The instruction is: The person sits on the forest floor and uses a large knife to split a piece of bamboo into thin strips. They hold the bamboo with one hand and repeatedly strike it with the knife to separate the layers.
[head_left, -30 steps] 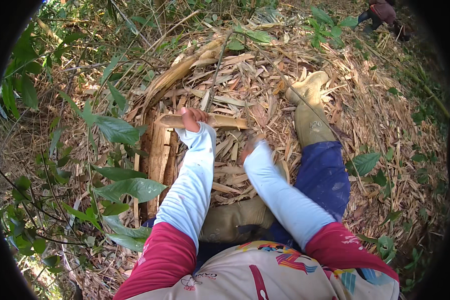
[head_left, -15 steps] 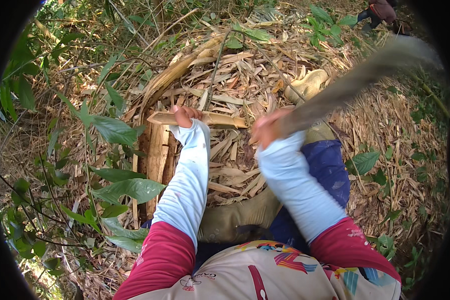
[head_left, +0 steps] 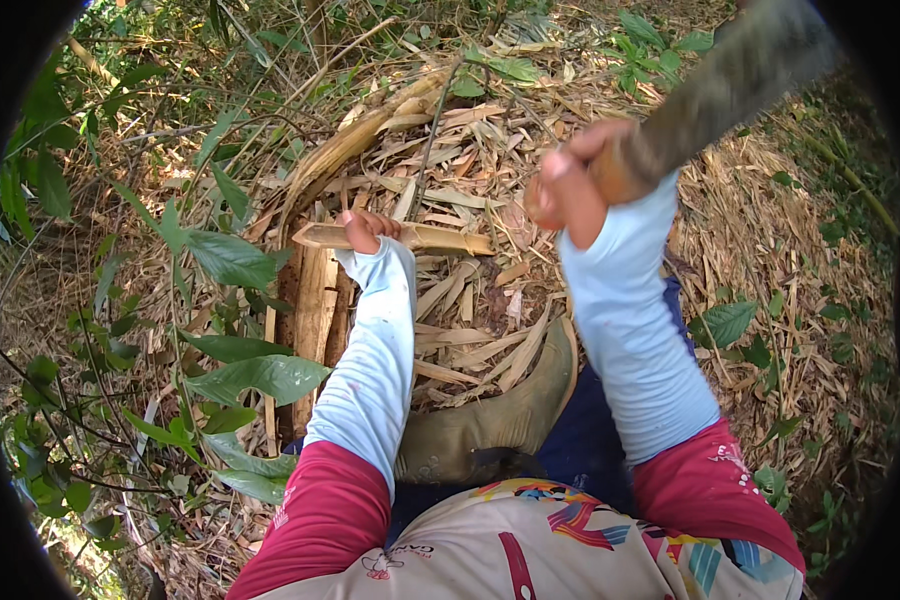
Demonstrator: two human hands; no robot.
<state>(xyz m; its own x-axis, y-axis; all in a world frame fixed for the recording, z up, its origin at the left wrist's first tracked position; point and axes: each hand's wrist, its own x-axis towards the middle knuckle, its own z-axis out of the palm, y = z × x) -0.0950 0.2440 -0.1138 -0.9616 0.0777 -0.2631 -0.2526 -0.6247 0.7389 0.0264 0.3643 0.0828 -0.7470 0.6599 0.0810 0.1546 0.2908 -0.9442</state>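
- My right hand [head_left: 575, 190] has risen from near the stick's right end, out toward 1 o'clock; its fingers are wrapped firmly around the knife's handle.
- The knife [head_left: 725, 95] now slants up toward 2 o'clock, blurred along its blade and well apart from the stick, so I judge this to be the raised part of a stroke.
- My left hand [head_left: 370, 228] has hardly shifted, at 10 to 11 o'clock, closed over the stick with the thumb uppermost.
- The stick [head_left: 435, 239] lies nearly level, 9 to 3, its pointed end past my left hand and across the top of the log [head_left: 315, 330]; whether they touch, I cannot tell.
- Edges: a boot [head_left: 490, 430] sits at 6 o'clock, a leaf [head_left: 260, 378] just beside my left sleeve at 8, a thin stem [head_left: 438, 125] at 12.
- Most room for my right arm looks to be toward 3 o'clock, over dry litter [head_left: 770, 270].
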